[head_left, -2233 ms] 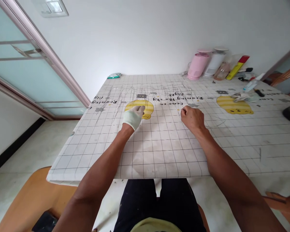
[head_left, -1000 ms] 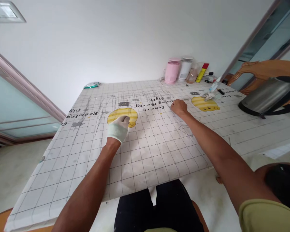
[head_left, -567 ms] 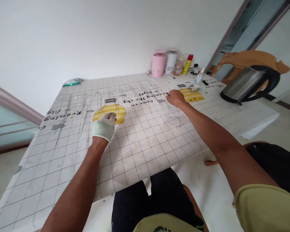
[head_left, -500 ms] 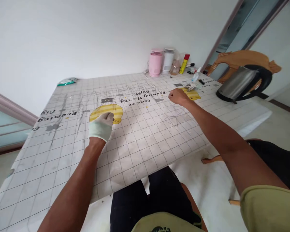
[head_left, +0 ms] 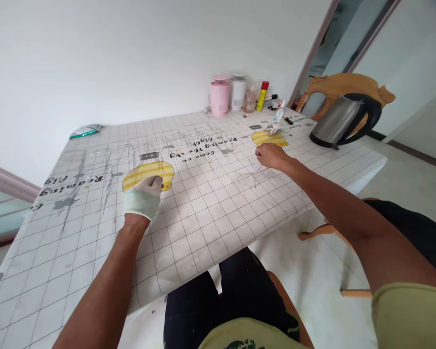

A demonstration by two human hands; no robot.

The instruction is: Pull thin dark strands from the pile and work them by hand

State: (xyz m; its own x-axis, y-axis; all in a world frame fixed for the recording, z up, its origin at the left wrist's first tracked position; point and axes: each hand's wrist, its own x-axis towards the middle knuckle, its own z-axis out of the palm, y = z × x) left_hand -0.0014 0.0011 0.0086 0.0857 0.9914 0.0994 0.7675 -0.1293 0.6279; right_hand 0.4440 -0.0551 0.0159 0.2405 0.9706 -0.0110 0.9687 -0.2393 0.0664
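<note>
One white, mint-tinged glove (head_left: 141,202) snugly covers the left hand (head_left: 145,193).

This looks like a room in a home, perhaps a dining space. The table wears a white checked cover (head_left: 199,208) printed with yellow striped cartoon figures and playful lettering. A steel kettle (head_left: 336,121) with a black handle stands toward its right end, with a carved wooden chair (head_left: 349,83) just beyond. Along the far edge, against a plain white wall (head_left: 131,58), sit a pink cylinder (head_left: 220,98), a white cylinder (head_left: 238,94) and a red-capped yellow can (head_left: 262,97). Pale tiled floor (head_left: 410,189) shows at right.
</note>
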